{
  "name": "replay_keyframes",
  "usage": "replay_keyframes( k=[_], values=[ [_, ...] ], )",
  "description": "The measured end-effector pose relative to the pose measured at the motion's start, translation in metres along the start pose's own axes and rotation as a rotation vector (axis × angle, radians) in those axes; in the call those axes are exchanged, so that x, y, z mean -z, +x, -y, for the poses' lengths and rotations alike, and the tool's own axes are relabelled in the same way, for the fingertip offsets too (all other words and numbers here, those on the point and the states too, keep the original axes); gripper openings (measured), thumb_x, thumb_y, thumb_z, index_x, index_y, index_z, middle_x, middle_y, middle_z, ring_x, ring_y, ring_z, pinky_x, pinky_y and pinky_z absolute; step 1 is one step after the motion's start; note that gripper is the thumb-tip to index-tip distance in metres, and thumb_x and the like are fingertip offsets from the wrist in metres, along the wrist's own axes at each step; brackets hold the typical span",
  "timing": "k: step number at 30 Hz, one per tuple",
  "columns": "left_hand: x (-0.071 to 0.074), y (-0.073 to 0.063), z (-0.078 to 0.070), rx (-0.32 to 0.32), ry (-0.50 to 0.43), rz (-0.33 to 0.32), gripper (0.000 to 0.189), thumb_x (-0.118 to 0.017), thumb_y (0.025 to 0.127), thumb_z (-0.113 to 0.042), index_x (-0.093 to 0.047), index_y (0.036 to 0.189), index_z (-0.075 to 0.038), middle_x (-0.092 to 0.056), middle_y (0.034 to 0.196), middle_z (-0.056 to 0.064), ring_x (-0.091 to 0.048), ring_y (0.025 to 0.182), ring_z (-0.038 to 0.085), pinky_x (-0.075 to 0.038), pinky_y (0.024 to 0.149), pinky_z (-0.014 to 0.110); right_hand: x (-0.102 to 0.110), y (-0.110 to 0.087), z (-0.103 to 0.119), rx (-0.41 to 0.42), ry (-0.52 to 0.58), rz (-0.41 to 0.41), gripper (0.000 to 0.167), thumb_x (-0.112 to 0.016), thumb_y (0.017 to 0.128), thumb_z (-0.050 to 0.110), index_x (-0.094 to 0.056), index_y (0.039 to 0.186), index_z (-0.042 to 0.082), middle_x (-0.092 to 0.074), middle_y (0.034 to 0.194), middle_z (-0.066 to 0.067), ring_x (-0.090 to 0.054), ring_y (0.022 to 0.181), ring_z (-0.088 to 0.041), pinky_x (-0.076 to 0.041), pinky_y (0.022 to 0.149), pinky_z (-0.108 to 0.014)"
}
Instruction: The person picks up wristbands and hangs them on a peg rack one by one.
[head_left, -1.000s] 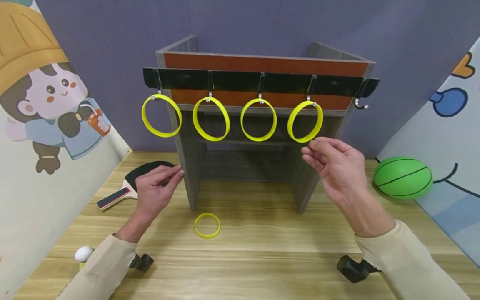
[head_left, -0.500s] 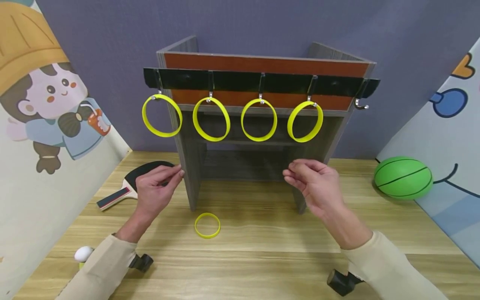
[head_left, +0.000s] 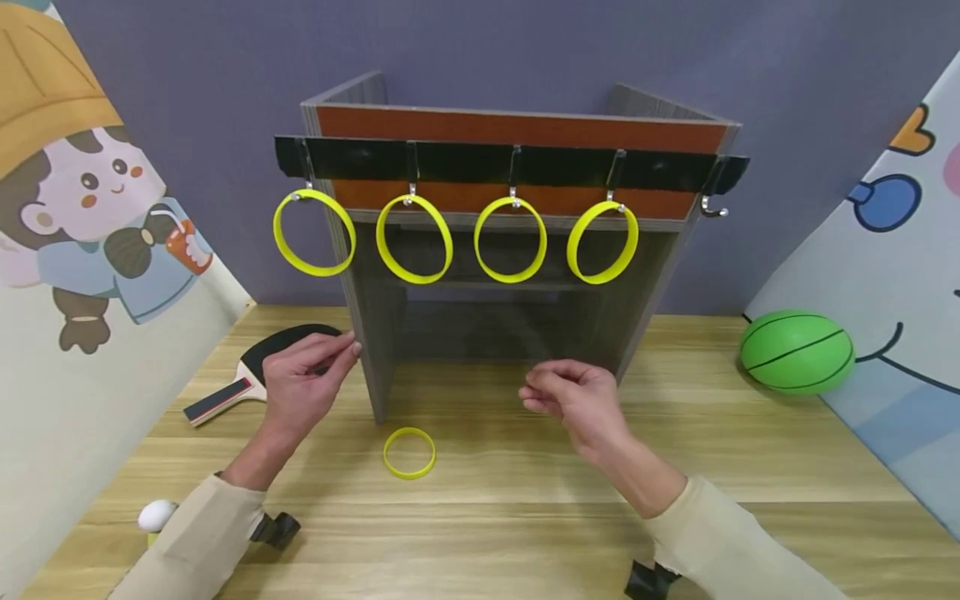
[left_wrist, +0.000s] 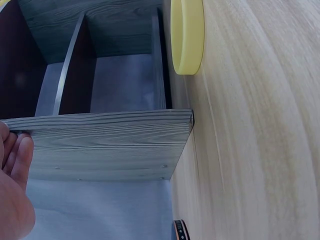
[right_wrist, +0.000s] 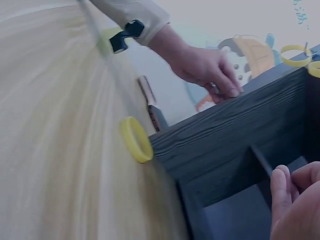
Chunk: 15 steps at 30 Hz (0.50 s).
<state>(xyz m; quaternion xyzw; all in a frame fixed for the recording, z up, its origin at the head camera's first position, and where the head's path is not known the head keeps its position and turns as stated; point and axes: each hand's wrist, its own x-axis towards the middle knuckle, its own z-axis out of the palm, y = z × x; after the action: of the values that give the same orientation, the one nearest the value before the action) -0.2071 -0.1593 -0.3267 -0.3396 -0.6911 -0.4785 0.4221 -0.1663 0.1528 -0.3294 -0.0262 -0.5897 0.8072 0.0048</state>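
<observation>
My left hand (head_left: 303,379) stays at the front edge of the grey shelf unit's left side panel (head_left: 367,358). Its thumb and index tips come together there; whether they pinch the panel I cannot tell. My right hand (head_left: 581,404) hovers before the unit's lower right part, fingers loosely curled with nothing in them. Several yellow rings (head_left: 511,278) hang from silver hooks on a black strip (head_left: 465,158) across the top. Another yellow ring (head_left: 409,476) lies on the table, between the hands and nearer me; the right wrist view shows this ring (right_wrist: 131,140) too.
At the strip's right end is a silver hook (head_left: 712,210). A table tennis bat (head_left: 225,402) lies behind my left hand. The green ball (head_left: 797,352) sits at the right by the wall, and a white ball (head_left: 156,515) is beside my left sleeve.
My right hand has moved down and left, from beside the rightmost hanging ring to in front of the unit. The left hand has stayed at the panel, and the view has shifted slightly.
</observation>
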Motion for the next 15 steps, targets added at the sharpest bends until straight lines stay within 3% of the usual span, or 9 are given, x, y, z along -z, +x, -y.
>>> replay_keyframes(
  k=[6, 15],
  values=[
    [-0.001, 0.0, 0.0, 0.004, -0.01, 0.0, 0.027, -0.069, 0.062, 0.029, -0.069, 0.086, 0.016, -0.066, 0.073, 0.022, -0.064, 0.067, 0.011, -0.051, 0.063, 0.014, -0.007, 0.002, -0.024, -0.056, -0.098, 0.029, 0.018, -0.062, 0.086, -0.008, -0.06, 0.101, -0.017, -0.067, 0.085, -0.02, -0.068, 0.071, -0.023, -0.057, 0.069, -0.035],
    [0.0, 0.0, -0.001, 0.006, -0.001, -0.005, 0.028, -0.069, 0.062, 0.03, -0.069, 0.086, 0.016, -0.066, 0.074, 0.021, -0.064, 0.067, 0.01, -0.051, 0.063, 0.014, -0.021, -0.002, -0.064, -0.14, -0.256, 0.204, 0.022, -0.068, 0.083, -0.001, -0.064, 0.1, -0.015, -0.066, 0.088, -0.025, -0.067, 0.071, -0.021, -0.057, 0.068, -0.034]
  ],
)
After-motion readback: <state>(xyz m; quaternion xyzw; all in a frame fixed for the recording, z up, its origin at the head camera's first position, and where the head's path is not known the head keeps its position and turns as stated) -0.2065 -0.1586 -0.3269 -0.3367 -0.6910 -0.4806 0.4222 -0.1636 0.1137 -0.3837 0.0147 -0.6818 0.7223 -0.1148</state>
